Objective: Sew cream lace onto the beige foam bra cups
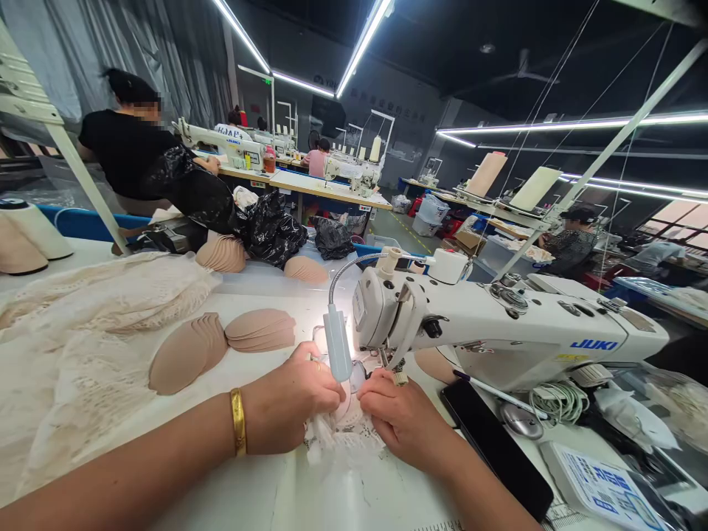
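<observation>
A white lace piece with a pale pink part (349, 434) lies at the needle area of a white JUKI sewing machine (498, 317). My left hand (293, 398), below a gold bracelet, has its fingers curled down on the lace's left side. On the opposite side my right hand (403, 413) pinches the lace's edge close to the presser foot (386, 358). A small gooseneck lamp (337, 343) lights the spot and covers part of it. Fanned beige bra cups (185, 355) and a second stack of cups (259, 330) lie left of my hands.
Cream lace fabric (105, 354) is heaped on the left. Right of my hands lie a black phone (492, 446), a coiled cable (558, 400) and a white box (600, 483). Thread cones (41, 232) stand far left. A co-worker in black (133, 147) sits beyond the table.
</observation>
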The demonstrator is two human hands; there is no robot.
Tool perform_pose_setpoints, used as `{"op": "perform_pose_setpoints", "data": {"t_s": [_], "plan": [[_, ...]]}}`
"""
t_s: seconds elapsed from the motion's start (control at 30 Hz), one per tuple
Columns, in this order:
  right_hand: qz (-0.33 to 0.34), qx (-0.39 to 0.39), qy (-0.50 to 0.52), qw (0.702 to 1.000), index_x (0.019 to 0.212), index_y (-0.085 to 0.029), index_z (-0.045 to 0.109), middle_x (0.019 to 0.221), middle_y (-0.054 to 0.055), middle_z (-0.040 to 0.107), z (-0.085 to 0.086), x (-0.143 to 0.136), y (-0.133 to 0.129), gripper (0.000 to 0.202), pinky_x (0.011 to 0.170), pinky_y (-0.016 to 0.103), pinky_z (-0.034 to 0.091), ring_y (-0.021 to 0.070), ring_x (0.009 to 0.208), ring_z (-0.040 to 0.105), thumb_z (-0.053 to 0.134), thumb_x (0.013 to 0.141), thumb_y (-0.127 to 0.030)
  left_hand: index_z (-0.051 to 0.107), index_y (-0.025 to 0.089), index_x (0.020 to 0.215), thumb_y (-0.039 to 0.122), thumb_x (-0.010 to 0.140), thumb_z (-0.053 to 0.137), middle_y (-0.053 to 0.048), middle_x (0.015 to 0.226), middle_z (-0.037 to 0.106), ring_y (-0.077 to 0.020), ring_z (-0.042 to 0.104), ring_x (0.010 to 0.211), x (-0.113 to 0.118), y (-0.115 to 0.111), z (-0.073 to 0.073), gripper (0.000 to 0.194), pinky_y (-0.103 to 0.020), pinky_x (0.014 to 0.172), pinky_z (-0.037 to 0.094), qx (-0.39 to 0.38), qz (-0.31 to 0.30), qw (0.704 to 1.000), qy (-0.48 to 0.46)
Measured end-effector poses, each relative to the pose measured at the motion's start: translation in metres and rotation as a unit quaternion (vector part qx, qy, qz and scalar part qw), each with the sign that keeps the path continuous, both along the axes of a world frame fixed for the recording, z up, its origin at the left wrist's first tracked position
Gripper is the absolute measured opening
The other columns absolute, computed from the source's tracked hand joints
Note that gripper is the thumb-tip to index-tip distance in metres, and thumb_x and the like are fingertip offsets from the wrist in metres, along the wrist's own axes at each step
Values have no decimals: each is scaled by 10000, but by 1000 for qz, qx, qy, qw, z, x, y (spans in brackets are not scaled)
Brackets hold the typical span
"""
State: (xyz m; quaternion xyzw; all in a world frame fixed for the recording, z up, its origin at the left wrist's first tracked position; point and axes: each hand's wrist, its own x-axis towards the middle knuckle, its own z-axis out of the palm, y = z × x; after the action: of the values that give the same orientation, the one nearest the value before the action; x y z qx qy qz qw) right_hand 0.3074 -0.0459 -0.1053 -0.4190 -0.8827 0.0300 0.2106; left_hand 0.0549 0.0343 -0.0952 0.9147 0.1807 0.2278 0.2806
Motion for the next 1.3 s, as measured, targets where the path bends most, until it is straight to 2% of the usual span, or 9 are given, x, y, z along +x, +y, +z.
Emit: {"op": "perform_pose_setpoints", "data": {"t_s": [0.2,0.3,0.47,0.63,0.9,1.0,1.1,1.2,1.3], "plan": [[-54,-5,2,999,1073,-264,693,988,66,737,-3,4,0,369,797,409,518,268,886,624,469,904,-25,691,270,706,265,704,733,-23,612,642,-290,633,759,2,4,7,43,-517,1051,326,-18,6,999,-45],[-88,16,-9,996,1139,-242,693,889,76,727,-1,5,1,364,785,433,542,281,829,613,460,931,-55,717,269,745,272,740,742,-18,604,631,-278,630,732,4,6,16,26,-494,1010,350,7,17,998,-65],[-125,47,68,989,1116,-214,700,1000,110,739,6,2,3,322,814,432,604,297,956,675,446,970,-81,718,253,802,211,802,675,-23,691,688,-269,655,794,7,8,24,60,-466,1030,348,57,-12,998,9],[-119,58,91,987,1139,-194,688,1063,123,740,8,0,2,293,812,437,633,291,977,701,452,1000,-91,699,237,947,120,821,617,-9,797,717,-246,656,836,6,6,22,190,-495,1071,324,132,-26,986,98],[-74,97,84,989,1079,-213,649,877,61,731,11,1,-2,254,729,362,558,237,783,653,442,1007,-85,702,263,1000,86,737,659,-4,854,726,-243,657,849,-4,7,16,321,-466,1045,362,186,-17,969,163],[-19,66,75,995,1233,-216,596,963,60,755,13,-3,-8,209,837,399,540,239,845,676,486,1057,-192,705,292,1026,141,776,647,-30,979,722,-275,642,923,-7,4,16,297,-509,1030,366,192,23,964,180],[5,22,43,999,1358,-237,532,1132,79,754,9,-9,-10,333,875,398,520,271,1021,689,605,1059,-366,702,251,975,264,822,648,-85,1002,677,-320,604,927,-2,-6,16,163,-565,957,390,200,102,950,217],[-29,36,-1,999,1285,-244,573,1069,59,742,-1,-13,-6,232,813,344,497,258,1013,675,585,1055,-219,668,191,862,390,848,664,-114,932,648,-330,582,908,4,-19,17,199,-571,936,404,196,130,940,246],[-57,59,-32,996,1092,-248,635,914,28,706,-7,-10,0,223,770,318,474,225,869,645,519,1014,-75,674,187,954,473,838,731,-113,994,658,-323,582,949,2,-28,18,315,-559,975,391,186,127,947,229]]}}
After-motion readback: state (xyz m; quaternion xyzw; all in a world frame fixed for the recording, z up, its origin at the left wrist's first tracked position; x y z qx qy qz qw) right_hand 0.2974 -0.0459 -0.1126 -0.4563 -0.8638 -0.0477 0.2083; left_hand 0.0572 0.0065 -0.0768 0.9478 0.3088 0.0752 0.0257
